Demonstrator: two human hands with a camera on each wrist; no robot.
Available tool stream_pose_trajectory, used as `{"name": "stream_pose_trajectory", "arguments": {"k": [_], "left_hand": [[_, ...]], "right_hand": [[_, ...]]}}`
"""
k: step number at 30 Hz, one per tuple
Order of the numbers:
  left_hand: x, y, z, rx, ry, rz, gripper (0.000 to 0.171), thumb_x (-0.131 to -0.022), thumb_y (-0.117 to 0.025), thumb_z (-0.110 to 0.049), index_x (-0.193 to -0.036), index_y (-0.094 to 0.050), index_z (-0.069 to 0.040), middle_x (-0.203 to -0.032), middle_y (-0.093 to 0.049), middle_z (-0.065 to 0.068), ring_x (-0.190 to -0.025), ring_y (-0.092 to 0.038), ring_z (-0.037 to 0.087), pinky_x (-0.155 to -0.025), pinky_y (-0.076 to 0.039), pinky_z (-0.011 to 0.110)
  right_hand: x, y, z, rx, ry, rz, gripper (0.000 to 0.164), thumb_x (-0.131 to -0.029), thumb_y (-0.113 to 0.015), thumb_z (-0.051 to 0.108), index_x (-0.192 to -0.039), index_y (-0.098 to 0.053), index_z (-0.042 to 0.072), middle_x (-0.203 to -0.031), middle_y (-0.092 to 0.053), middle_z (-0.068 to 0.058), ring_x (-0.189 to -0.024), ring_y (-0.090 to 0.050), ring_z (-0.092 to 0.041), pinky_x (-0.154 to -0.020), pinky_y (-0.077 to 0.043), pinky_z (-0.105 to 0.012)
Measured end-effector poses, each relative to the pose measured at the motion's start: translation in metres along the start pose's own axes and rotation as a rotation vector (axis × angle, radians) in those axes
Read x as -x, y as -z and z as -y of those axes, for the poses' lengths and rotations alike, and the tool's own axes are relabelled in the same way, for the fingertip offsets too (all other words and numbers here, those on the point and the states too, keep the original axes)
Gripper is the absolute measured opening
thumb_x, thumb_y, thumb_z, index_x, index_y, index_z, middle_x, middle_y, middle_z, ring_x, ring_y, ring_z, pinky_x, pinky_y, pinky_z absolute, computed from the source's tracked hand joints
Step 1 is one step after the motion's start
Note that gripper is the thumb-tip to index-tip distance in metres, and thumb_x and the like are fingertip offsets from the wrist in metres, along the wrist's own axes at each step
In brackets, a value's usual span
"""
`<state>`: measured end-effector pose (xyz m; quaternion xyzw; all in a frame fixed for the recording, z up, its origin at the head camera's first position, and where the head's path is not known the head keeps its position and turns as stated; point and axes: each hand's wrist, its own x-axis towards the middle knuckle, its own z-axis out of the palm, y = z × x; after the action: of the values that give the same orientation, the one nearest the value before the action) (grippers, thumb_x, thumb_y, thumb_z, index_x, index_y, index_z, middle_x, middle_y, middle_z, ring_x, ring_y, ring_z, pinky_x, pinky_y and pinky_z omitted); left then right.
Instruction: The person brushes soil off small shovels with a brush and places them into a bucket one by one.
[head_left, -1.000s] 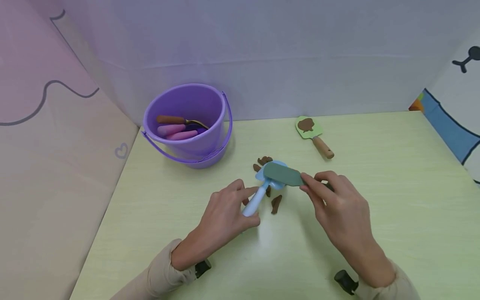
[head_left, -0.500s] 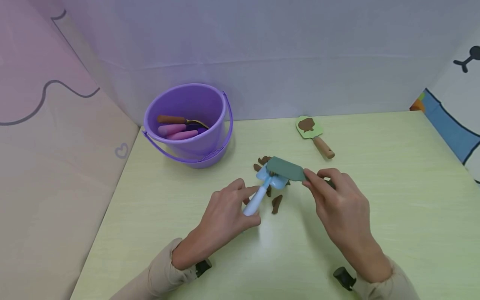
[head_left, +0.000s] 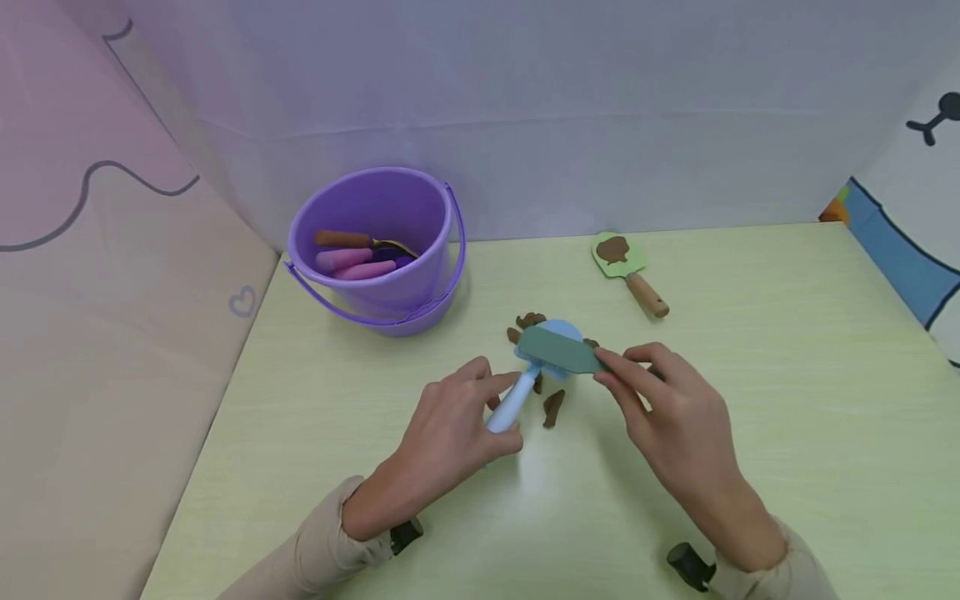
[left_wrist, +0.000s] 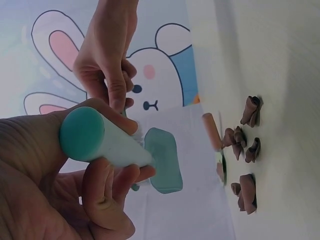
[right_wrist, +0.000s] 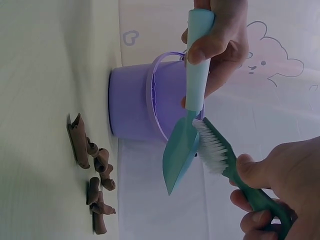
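Observation:
A small hand trowel (head_left: pixel 512 405), light blue in the head view, is held by its handle in my left hand (head_left: pixel 450 425), thumb and fingers wrapped round it. Its pointed blade (right_wrist: pixel 176 155) is raised above the table. My right hand (head_left: pixel 678 421) grips a green brush (head_left: pixel 557 350) by the handle. The brush's white bristles (right_wrist: pixel 212 152) touch the trowel near the neck of the blade. From above, the brush back covers much of the blade. Beneath and around the trowel, several brown curled pieces (head_left: pixel 553 408) lie on the table, some partly hidden.
A purple bucket (head_left: pixel 405 304) stands at the back left, with pink- and brown-handled tools (head_left: pixel 342 239) inside. At the back right lies a green spatula-like tool (head_left: pixel 633 265) with a brown patch and wooden handle. Printed cloth (head_left: pixel 525 167) rises behind the table (head_left: pixel 787 375).
The brush went right and away across the trowel, then came back left and nearer with my right hand. The trowel and my left hand have hardly moved.

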<state>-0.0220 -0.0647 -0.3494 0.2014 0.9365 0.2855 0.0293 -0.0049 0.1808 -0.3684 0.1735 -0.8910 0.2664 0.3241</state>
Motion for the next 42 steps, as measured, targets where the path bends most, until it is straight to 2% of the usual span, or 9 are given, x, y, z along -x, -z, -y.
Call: {"name": "stream_pose_trajectory", "arguments": {"k": [11,14,17,19,25,32,36,39,42], "left_hand": [[0.001,0.001,-0.001,0.008,-0.007,-0.007,0.054,-0.072,-0.08,-0.016,-0.126,-0.077,-0.022,-0.083,-0.057,-0.005,-0.064,-0.052,0.003,-0.054,-0.04,0.02],[0.001,0.001,-0.001,0.013,-0.006,0.0,0.054,-0.072,-0.081,-0.015,-0.126,-0.077,-0.021,-0.084,-0.059,-0.004,-0.064,-0.052,0.003,-0.055,-0.041,0.02],[0.001,0.001,-0.001,0.012,-0.003,0.003,0.055,-0.071,-0.081,-0.015,-0.126,-0.077,-0.021,-0.083,-0.057,-0.006,-0.064,-0.051,0.003,-0.054,-0.041,0.02],[0.002,0.001,-0.001,0.01,-0.002,0.001,0.055,-0.071,-0.081,-0.015,-0.125,-0.077,-0.021,-0.082,-0.055,-0.009,-0.064,-0.051,0.003,-0.054,-0.041,0.02],[0.002,0.002,-0.001,0.016,-0.006,-0.002,0.055,-0.071,-0.08,-0.015,-0.125,-0.077,-0.021,-0.082,-0.054,-0.009,-0.064,-0.051,0.003,-0.054,-0.041,0.019],[0.003,0.002,0.0,0.018,-0.003,-0.006,0.055,-0.071,-0.08,-0.015,-0.126,-0.077,-0.022,-0.083,-0.054,-0.01,-0.064,-0.053,0.003,-0.055,-0.041,0.019],[0.003,0.002,0.0,0.019,-0.005,-0.007,0.055,-0.071,-0.08,-0.015,-0.126,-0.077,-0.022,-0.082,-0.054,-0.01,-0.064,-0.051,0.002,-0.054,-0.041,0.019],[0.003,0.001,0.0,0.02,-0.003,-0.005,0.055,-0.071,-0.079,-0.015,-0.125,-0.077,-0.022,-0.082,-0.056,-0.007,-0.063,-0.05,0.002,-0.054,-0.04,0.019],[0.004,0.001,0.0,0.022,0.003,-0.001,0.055,-0.071,-0.079,-0.015,-0.126,-0.077,-0.021,-0.084,-0.059,-0.004,-0.062,-0.05,0.002,-0.053,-0.04,0.019]], "right_hand": [[-0.002,0.0,-0.001,0.084,-0.018,0.001,0.033,-0.082,-0.087,0.007,-0.114,-0.081,0.007,-0.096,-0.07,-0.011,-0.074,-0.057,-0.022,-0.057,-0.045,-0.03],[-0.002,0.001,-0.002,0.101,-0.023,0.004,0.026,-0.097,-0.076,0.023,-0.115,-0.08,0.006,-0.097,-0.07,-0.013,-0.076,-0.059,-0.025,-0.059,-0.047,-0.033],[-0.003,0.0,-0.004,0.105,-0.011,-0.029,0.041,-0.106,-0.058,0.038,-0.115,-0.08,0.005,-0.098,-0.07,-0.014,-0.077,-0.059,-0.027,-0.06,-0.047,-0.035],[-0.004,-0.001,-0.005,0.092,0.0,-0.072,0.046,-0.107,-0.053,0.042,-0.115,-0.08,0.005,-0.096,-0.07,-0.015,-0.075,-0.059,-0.027,-0.06,-0.045,-0.033],[-0.005,-0.002,-0.004,0.027,0.023,-0.17,0.039,-0.104,-0.061,0.038,-0.113,-0.081,0.005,-0.093,-0.07,-0.015,-0.073,-0.057,-0.023,-0.06,-0.04,-0.026],[-0.002,-0.001,-0.002,-0.016,0.055,-0.06,0.042,-0.106,-0.057,0.042,-0.112,-0.081,0.008,-0.093,-0.07,-0.01,-0.072,-0.055,-0.019,-0.059,-0.041,-0.024],[-0.001,0.001,-0.004,0.013,0.01,0.004,0.024,-0.097,-0.076,0.024,-0.114,-0.08,0.007,-0.095,-0.07,-0.01,-0.073,-0.055,-0.02,-0.059,-0.042,-0.027],[-0.001,0.001,-0.006,0.043,-0.008,0.009,0.028,-0.087,-0.083,0.009,-0.115,-0.08,0.006,-0.096,-0.07,-0.012,-0.073,-0.056,-0.023,-0.059,-0.043,-0.029],[-0.001,0.001,-0.01,0.078,0.003,-0.008,0.024,-0.097,-0.076,0.022,-0.115,-0.08,0.005,-0.097,-0.07,-0.013,-0.073,-0.057,-0.024,-0.058,-0.044,-0.031]]}}
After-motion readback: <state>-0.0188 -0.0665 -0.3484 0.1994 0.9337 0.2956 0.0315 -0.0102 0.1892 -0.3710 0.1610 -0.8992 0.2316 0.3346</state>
